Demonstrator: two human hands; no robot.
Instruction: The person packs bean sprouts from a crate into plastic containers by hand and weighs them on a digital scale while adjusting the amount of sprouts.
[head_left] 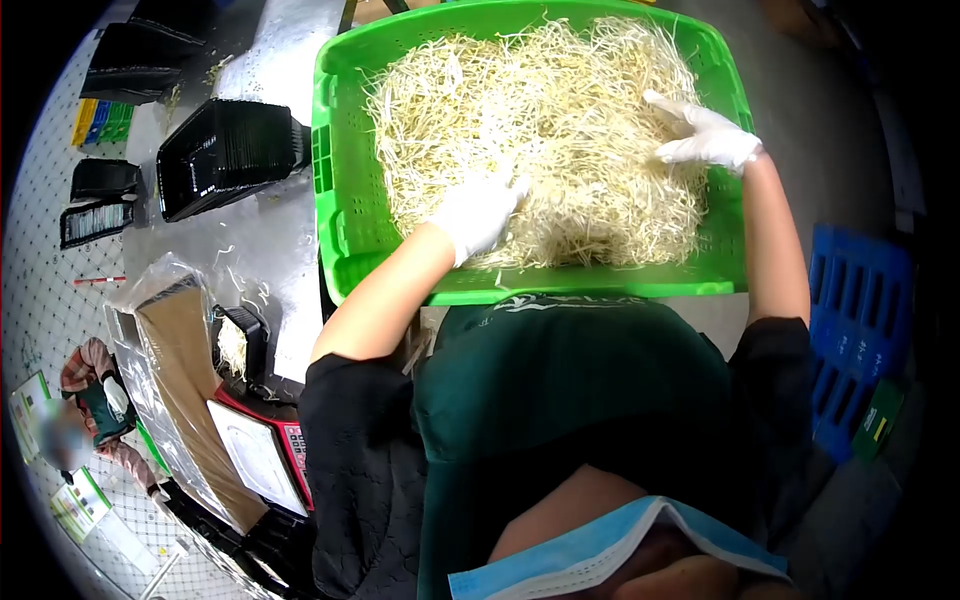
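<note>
A large green plastic crate (336, 225) in front of me holds a thick heap of bean sprouts (560, 120). My left hand (478, 215), in a white glove, rests against the near left part of the heap. Its fingers are washed out by glare and partly sunk among the sprouts, so their grip is unclear. At the heap's right side is my right hand (708, 138), also gloved in white. Its thumb and fingers are spread apart against the sprouts, with nothing seen gripped between them.
Left of the crate, a metal table (270, 70) carries nested black trays (225, 155) and stray sprouts. A small black tray with sprouts (233, 345) sits by a red and white scale (262, 455). Another person (100, 405) is at far left. A blue pallet (858, 330) stands right.
</note>
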